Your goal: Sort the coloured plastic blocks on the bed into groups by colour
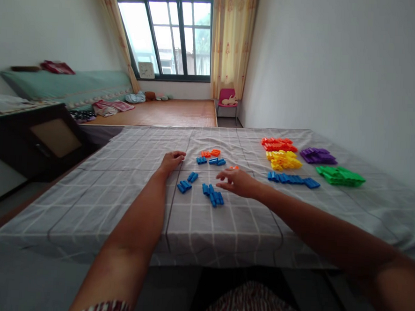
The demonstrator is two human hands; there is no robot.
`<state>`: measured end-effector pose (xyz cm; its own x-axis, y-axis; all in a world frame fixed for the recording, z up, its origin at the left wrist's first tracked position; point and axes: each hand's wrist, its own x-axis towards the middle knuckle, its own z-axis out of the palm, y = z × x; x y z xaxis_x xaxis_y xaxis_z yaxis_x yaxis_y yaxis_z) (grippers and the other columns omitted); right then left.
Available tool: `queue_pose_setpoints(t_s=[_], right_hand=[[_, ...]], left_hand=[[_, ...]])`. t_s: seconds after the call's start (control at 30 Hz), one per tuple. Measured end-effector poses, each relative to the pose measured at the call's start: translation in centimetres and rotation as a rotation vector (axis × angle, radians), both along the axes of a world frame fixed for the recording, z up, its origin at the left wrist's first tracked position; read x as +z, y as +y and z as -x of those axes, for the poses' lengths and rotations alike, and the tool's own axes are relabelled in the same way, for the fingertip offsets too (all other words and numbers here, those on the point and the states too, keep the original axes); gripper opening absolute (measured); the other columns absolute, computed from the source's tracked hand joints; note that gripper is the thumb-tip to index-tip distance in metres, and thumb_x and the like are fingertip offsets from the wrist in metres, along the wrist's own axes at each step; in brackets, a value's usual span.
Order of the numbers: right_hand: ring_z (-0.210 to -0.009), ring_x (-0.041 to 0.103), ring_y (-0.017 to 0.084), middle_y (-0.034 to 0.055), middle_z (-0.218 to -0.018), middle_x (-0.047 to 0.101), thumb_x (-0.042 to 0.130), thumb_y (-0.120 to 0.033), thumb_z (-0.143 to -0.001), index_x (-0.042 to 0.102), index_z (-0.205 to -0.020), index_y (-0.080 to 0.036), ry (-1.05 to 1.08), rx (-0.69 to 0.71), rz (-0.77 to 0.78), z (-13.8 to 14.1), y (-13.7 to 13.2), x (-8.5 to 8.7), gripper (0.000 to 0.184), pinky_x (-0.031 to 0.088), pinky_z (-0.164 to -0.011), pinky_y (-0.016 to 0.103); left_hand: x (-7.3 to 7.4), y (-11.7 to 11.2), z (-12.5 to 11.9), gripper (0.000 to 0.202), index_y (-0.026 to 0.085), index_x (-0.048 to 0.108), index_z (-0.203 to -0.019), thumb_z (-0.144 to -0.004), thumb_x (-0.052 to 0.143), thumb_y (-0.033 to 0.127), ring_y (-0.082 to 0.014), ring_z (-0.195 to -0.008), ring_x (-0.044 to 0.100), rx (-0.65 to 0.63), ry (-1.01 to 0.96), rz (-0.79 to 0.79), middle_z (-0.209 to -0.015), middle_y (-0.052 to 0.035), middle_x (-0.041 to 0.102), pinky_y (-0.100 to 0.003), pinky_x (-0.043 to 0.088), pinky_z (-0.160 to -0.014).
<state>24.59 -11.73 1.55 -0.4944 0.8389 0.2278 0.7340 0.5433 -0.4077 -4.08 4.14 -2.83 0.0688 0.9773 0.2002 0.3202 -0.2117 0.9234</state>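
My left hand (174, 159) rests on the grey checked cloth, its fingers loosely stretched and nothing visible in them. Over the middle of the cloth is my right hand (237, 181), fingers apart and pointing left, just above a loose cluster of blue plastic pieces (212, 195). An orange piece (234, 167) shows partly behind that hand. Between the hands lie small blue pieces (201, 160), a further blue group (217, 161) and orange pieces (211, 153). Nearer to me are two more small blue groups (184, 186) (192, 177). The pieces' exact kind is too small to tell.
On the right, pieces lie sorted by colour: an orange-red pile (278, 144), a yellow pile (283, 160), a blue row (293, 179), a purple pile (318, 156) and a green pile (340, 176). A white wall (345, 79) borders that side. A dark cabinet (43, 140) stands left.
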Motion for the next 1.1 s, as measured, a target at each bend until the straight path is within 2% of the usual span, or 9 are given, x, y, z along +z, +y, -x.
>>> queue_pose_setpoints(t_s=[0.1, 0.23, 0.33, 0.43, 0.57, 0.63, 0.8, 0.9, 1.1], right_hand=[[-0.076, 0.063, 0.016, 0.0063, -0.096, 0.069, 0.069, -0.043, -0.083, 0.065, -0.1, -0.021, -0.008, 0.084, 0.145, 2.2, -1.1, -0.1, 0.028, 0.046, -0.071, 0.029], [-0.069, 0.06, 0.013, 0.0028, -0.085, 0.068, 0.075, -0.036, -0.076, 0.061, -0.102, -0.019, 0.053, 0.005, 0.224, 0.6, -0.5, -0.9, 0.034, 0.044, -0.063, 0.024], [-0.06, 0.058, 0.011, 0.0005, -0.074, 0.065, 0.069, -0.043, -0.081, 0.064, -0.099, -0.017, 0.165, -0.069, 0.287, -3.1, 0.4, -0.6, 0.032, 0.043, -0.058, 0.022], [-0.057, 0.06, 0.011, 0.002, -0.072, 0.066, 0.068, -0.055, -0.079, 0.064, -0.095, -0.016, 0.332, -0.195, 0.367, -8.1, 0.5, 1.1, 0.043, 0.046, -0.054, 0.022], [-0.059, 0.063, 0.013, 0.0049, -0.072, 0.068, 0.071, -0.061, -0.074, 0.063, -0.091, -0.015, 0.497, -0.503, 0.239, -15.9, -0.4, 4.0, 0.05, 0.05, -0.053, 0.022], [-0.055, 0.06, 0.011, 0.0042, -0.068, 0.067, 0.073, -0.06, -0.074, 0.063, -0.089, -0.015, 0.501, -0.645, 0.175, -19.5, -0.9, 4.4, 0.048, 0.048, -0.05, 0.021], [-0.053, 0.061, 0.013, 0.0047, -0.064, 0.067, 0.076, -0.055, -0.072, 0.063, -0.084, -0.014, 0.486, -0.853, 0.247, -24.7, -2.4, 2.3, 0.045, 0.048, -0.046, 0.021], [-0.053, 0.063, 0.013, 0.0056, -0.068, 0.07, 0.076, -0.052, -0.072, 0.062, -0.082, -0.015, 0.484, -0.927, 0.287, -25.6, -3.5, 1.1, 0.041, 0.048, -0.045, 0.021], [-0.051, 0.062, 0.012, 0.008, -0.073, 0.073, 0.069, -0.034, -0.08, 0.06, -0.077, -0.015, 0.404, -1.027, 0.282, -26.3, -4.8, 0.2, 0.021, 0.041, -0.041, 0.018]], left_hand=[[-0.2, 0.1, 0.2, 0.04, 0.013, 0.075, -0.093, -0.062, 0.067, 0.036, -0.0185, -0.077, 0.064, -0.009, 0.059, -0.026, -0.08, -0.0059, 0.074, -0.029, 0.051, -0.075], [-0.5, 0.2, 0.6, 0.046, 0.012, 0.075, -0.097, -0.061, 0.065, 0.041, -0.0176, -0.073, 0.063, -0.009, 0.095, -0.036, -0.077, -0.005, 0.073, -0.028, 0.049, -0.071], [-0.2, 0.0, 0.6, 0.049, 0.012, 0.074, -0.098, -0.061, 0.065, 0.042, -0.0169, -0.072, 0.061, -0.008, 0.127, -0.053, -0.076, -0.0042, 0.072, -0.027, 0.048, -0.069], [0.3, -0.3, 0.5, 0.049, 0.013, 0.075, -0.098, -0.06, 0.065, 0.043, -0.0176, -0.072, 0.061, -0.003, 0.191, -0.057, -0.075, -0.0032, 0.072, -0.027, 0.048, -0.069], [0.9, -0.6, 0.5, 0.049, 0.015, 0.075, -0.097, -0.061, 0.064, 0.045, -0.0202, -0.079, 0.063, 0.018, 0.291, -0.073, -0.082, -0.0038, 0.074, -0.028, 0.049, -0.073], [1.2, -0.6, 0.4, 0.047, 0.017, 0.075, -0.097, -0.061, 0.064, 0.045, -0.0215, -0.083, 0.064, 0.021, 0.324, -0.077, -0.085, -0.004, 0.075, -0.028, 0.049, -0.075], [1.9, -1.1, 0.1, 0.042, 0.02, 0.076, -0.093, -0.062, 0.063, 0.044, -0.0237, -0.089, 0.066, 0.042, 0.357, -0.068, -0.089, -0.0038, 0.076, -0.028, 0.05, -0.077], [2.2, -1.3, 0.1, 0.039, 0.021, 0.076, -0.091, -0.062, 0.063, 0.043, -0.0249, -0.09, 0.066, 0.047, 0.39, -0.077, -0.088, -0.0037, 0.076, -0.029, 0.051, -0.078], [2.6, -1.5, 0.0, 0.041, 0.021, 0.076, -0.093, -0.063, 0.061, 0.044, -0.0262, -0.09, 0.066, 0.06, 0.453, -0.088, -0.085, -0.0034, 0.076, -0.03, 0.051, -0.077]])
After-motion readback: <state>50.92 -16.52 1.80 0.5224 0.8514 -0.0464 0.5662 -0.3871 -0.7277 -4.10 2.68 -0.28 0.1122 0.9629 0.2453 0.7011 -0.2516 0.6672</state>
